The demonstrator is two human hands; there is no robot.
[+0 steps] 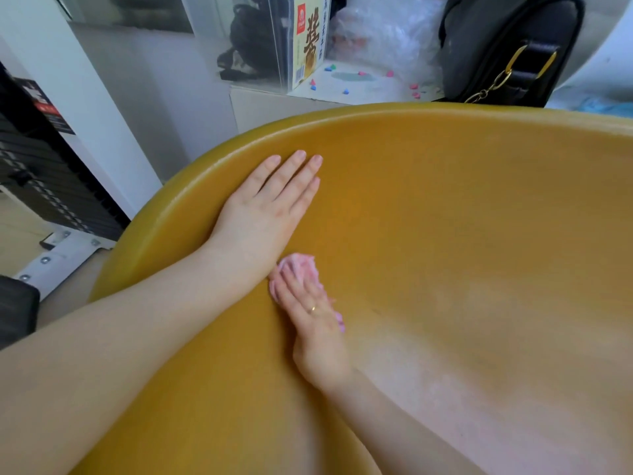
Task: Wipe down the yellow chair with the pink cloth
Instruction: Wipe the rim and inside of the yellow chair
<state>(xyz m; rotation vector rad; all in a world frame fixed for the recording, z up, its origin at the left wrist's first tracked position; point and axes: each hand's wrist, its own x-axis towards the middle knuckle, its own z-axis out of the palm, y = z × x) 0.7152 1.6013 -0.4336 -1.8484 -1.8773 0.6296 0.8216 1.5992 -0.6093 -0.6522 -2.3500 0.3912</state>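
The yellow chair fills most of the view, its curved shell seen from above. My left hand lies flat on the shell near the left rim, fingers together and holding nothing. Just below it, my right hand presses the pink cloth against the seat. The cloth is bunched under the fingers, and only its edges show. A ring sits on one finger of the right hand.
Behind the chair stands a white shelf with a yellow box, a plastic bag, small coloured bits and a black handbag with a gold chain. A black rack is at the left.
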